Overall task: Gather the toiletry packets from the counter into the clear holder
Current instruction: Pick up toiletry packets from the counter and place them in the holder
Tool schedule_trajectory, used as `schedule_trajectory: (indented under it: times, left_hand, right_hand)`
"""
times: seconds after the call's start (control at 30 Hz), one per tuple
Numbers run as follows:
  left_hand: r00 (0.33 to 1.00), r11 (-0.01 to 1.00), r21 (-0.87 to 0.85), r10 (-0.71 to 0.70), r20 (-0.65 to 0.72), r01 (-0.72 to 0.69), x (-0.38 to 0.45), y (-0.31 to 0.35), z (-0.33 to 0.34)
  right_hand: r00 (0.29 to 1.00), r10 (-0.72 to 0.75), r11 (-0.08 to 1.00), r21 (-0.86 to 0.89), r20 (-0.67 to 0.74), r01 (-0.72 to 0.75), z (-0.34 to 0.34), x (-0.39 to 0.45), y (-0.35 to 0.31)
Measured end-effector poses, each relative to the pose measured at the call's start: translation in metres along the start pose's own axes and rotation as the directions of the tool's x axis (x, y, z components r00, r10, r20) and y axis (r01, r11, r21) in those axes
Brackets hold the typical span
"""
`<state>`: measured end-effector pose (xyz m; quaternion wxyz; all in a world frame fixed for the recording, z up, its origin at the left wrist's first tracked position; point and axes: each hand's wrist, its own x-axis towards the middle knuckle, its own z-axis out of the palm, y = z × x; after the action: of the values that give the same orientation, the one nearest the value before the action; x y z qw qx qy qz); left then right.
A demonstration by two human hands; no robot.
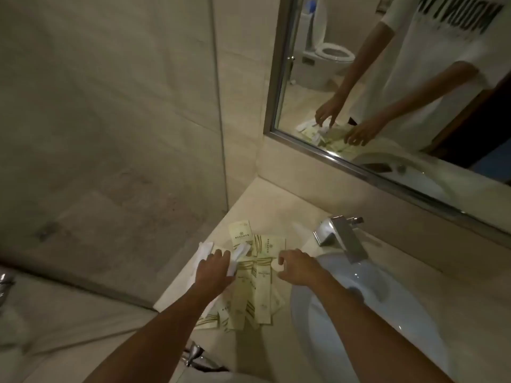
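Observation:
Several cream toiletry packets point(255, 288) with green print lie fanned out on the beige counter point(276, 214), left of the basin. White sachets point(241, 251) lie among them at the far left. My left hand point(214, 270) rests on the white sachets with its fingers spread, gripping nothing that I can see. My right hand point(298, 268) pinches a small round white packet point(276, 265) between thumb and forefinger, at the right edge of the pile. A faint clear shape point(301, 233) sits beside the faucet; I cannot tell whether it is the holder.
A chrome faucet point(343, 239) stands over the white basin point(367, 313) on the right. The mirror point(387, 92) behind reflects the person, both hands and a toilet. A glass shower panel point(218, 106) rises at the counter's left end. A chrome fitting point(195, 352) sticks out below the front edge.

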<state>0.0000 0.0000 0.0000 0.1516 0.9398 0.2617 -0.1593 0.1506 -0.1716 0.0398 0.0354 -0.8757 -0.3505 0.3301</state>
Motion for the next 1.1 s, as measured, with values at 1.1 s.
schedule_trajectory:
  times: [1.1]
  left_hand:
    - [0.978, 0.979, 0.057, 0.198, -0.071, -0.194, 0.063, 0.015, 0.01]
  right_hand:
    - [0.953, 0.084, 0.995, -0.03, -0.29, -0.096, 0.043, 0.056, -0.033]
